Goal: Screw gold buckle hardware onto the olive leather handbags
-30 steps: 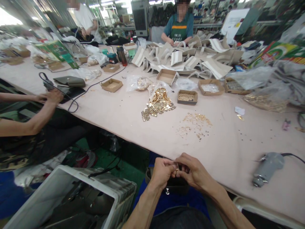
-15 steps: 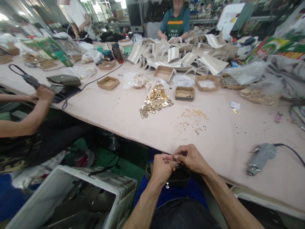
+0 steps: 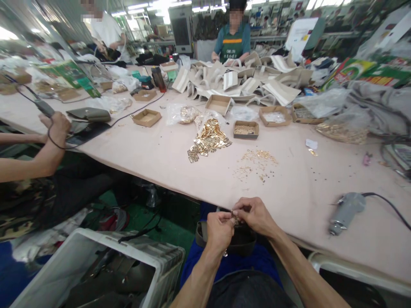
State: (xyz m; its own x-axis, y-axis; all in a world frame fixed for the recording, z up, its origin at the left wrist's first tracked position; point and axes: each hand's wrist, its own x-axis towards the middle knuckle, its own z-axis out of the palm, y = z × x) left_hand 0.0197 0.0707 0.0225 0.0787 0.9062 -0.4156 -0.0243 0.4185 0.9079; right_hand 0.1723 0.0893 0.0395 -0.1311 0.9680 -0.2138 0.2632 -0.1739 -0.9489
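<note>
On my lap, at the table's front edge, lies a dark olive bag point(image 3: 244, 244). My left hand point(image 3: 220, 230) and my right hand point(image 3: 256, 214) meet over its upper edge, both with fingers pinched. Between the fingertips is a small metal fitting point(image 3: 234, 217), largely covered by them. Another shiny metal fitting point(image 3: 225, 253) hangs below my left hand. Beyond the hands, tiny gold-coloured parts point(image 3: 259, 159) are scattered on the table, beside a heap of gold-coloured metal plates point(image 3: 210, 136) spilling from a plastic bag.
A grey corded power screwdriver point(image 3: 346, 210) lies at right. Small cardboard boxes point(image 3: 245, 135) and a pile of beige bag pieces point(image 3: 229, 81) stand farther back. A white crate point(image 3: 167, 252) with dark pieces is at lower left. At left, a co-worker's hand point(image 3: 58, 126) grips a corded tool.
The view has tilted up slightly. My hands stay pinched together at the bag. At left, the co-worker's hand and tool have shifted slightly relative to the dark bag there.
</note>
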